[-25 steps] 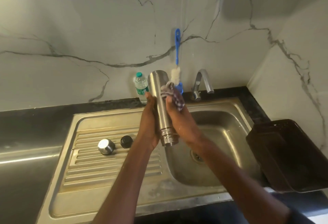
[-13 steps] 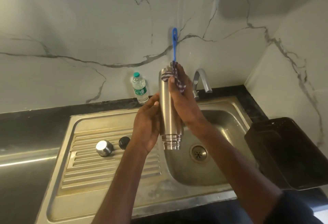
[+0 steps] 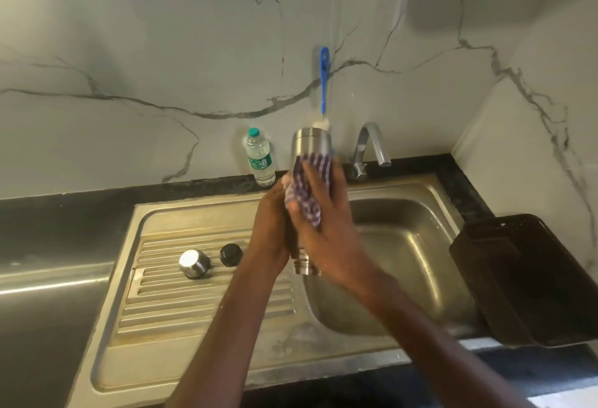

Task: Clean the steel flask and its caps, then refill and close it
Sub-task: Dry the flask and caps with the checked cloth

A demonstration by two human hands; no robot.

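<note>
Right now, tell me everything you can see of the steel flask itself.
The steel flask is a tall, plain cylinder of brushed metal, held roughly upright over the sink, flat base up and ridged neck down. Neither cap is on it. The left hand grips its far side; the right hand presses a purple-and-white checked cloth around its middle. Its mouth is hidden from this view.

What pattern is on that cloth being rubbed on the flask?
The cloth is checked in purple-blue and white, seen in the head view, the only one.
</note>
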